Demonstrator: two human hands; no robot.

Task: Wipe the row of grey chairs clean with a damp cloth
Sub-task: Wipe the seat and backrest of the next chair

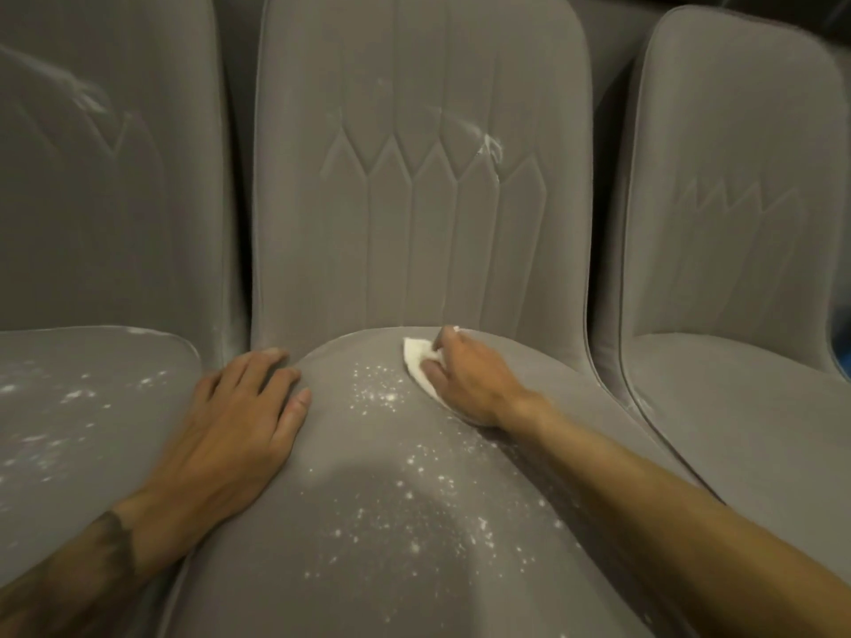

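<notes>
Three grey upholstered chairs stand side by side. The middle chair (414, 232) fills the view, and white powder specks (396, 476) are scattered over its seat. My right hand (469, 379) grips a white cloth (420, 361) and presses it on the back part of that seat, near the backrest seam. My left hand (235, 421) lies flat with straight fingers on the seat's left edge. A white smear (490, 147) marks the middle backrest.
The left chair (92, 214) has white specks on its seat and smears on its backrest. The right chair (737, 250) shows faint white marks on its backrest. Narrow gaps separate the chairs. A blue object (843, 356) peeks in at the right edge.
</notes>
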